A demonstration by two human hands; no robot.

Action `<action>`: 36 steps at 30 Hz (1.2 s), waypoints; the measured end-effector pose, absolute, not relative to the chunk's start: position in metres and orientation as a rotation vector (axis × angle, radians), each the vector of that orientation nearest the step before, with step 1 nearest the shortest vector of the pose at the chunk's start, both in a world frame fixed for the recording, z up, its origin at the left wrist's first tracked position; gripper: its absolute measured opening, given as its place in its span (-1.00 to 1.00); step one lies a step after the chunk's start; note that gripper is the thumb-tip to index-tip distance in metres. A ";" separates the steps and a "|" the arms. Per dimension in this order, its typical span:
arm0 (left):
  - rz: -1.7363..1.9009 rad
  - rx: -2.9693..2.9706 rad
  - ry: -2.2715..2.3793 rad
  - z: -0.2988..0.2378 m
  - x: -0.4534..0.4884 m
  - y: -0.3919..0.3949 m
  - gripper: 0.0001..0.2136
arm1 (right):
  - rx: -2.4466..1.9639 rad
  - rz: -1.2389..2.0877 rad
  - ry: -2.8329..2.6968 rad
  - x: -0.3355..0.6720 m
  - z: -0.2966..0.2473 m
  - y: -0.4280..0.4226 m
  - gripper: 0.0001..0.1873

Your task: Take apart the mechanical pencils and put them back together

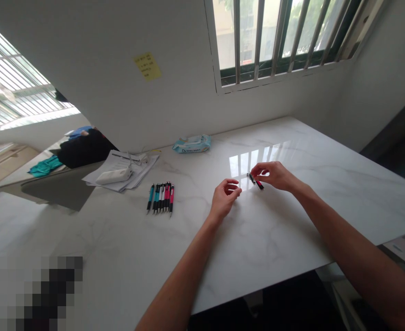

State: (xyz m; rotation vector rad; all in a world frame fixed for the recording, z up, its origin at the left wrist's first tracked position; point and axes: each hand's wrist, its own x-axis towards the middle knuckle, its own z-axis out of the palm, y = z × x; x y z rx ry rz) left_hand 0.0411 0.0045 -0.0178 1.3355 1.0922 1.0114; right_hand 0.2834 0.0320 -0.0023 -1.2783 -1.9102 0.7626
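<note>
head view: a person works at a pale, marble-patterned table [237, 257], both forearms reaching up from the lower edge of the frame. right of centre, the fingertips of the right hand [269, 175] meet at two small, slim objects, a dark piece [251, 178] and a red-and-black piece [259, 185]. they seem to touch, but i cannot tell how firmly they grip, or whether these are parts of one pen. the left hand [226, 197] is just beside them, fingers loosely curled, with nothing visible in its grasp.

left of centre, a row of pens [161, 197] in teal, white and red lies side by side, well apart from the hands. farther back are a packet of wipes [192, 144] and, toward the left, some papers [142, 172] with a white device [115, 176] on top.

the step in hand looks to be fine fingertip handling of the two pieces. the next move, i judge, calls for a light, precise pinch, with the left hand near enough to steady one piece.
</note>
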 end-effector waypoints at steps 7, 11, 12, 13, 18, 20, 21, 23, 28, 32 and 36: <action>1.003 1.367 1.117 -0.020 0.040 0.007 -0.74 | -1.310 0.775 -1.937 0.279 -0.017 0.038 -0.84; 1.021 1.380 1.143 -0.020 0.038 0.008 -0.76 | -1.321 0.784 -1.946 0.281 -0.020 0.040 -0.82; 1.028 1.379 1.144 -0.020 0.038 0.009 -0.76 | -1.324 0.785 -1.948 0.281 -0.020 0.040 -0.82; 1.033 1.378 1.143 -0.020 0.038 0.009 -0.76 | -1.326 0.785 -1.950 0.281 -0.020 0.040 -0.81; 1.038 1.394 1.165 -0.019 0.037 0.009 -0.78 | -1.330 0.782 -1.952 0.281 -0.020 0.040 -0.78; 1.039 1.410 1.174 -0.019 0.036 0.010 -0.78 | -1.320 0.780 -1.955 0.281 -0.020 0.041 -0.77; 1.038 1.417 1.176 -0.019 0.036 0.010 -0.78 | -1.313 0.779 -1.956 0.281 -0.021 0.041 -0.77; 1.036 1.428 1.181 -0.019 0.035 0.010 -0.78 | -1.297 0.777 -1.952 0.282 -0.021 0.042 -0.76; 1.038 1.459 1.206 -0.018 0.031 0.012 -0.77 | -1.263 0.769 -1.952 0.285 -0.024 0.043 -0.77; 1.059 1.515 1.243 -0.018 0.027 0.015 -0.81 | -1.265 0.742 -1.955 0.282 -0.025 0.043 -0.78; 1.068 1.562 1.266 -0.019 0.025 0.017 -0.83 | -1.273 0.665 -2.009 0.272 -0.027 0.041 -0.72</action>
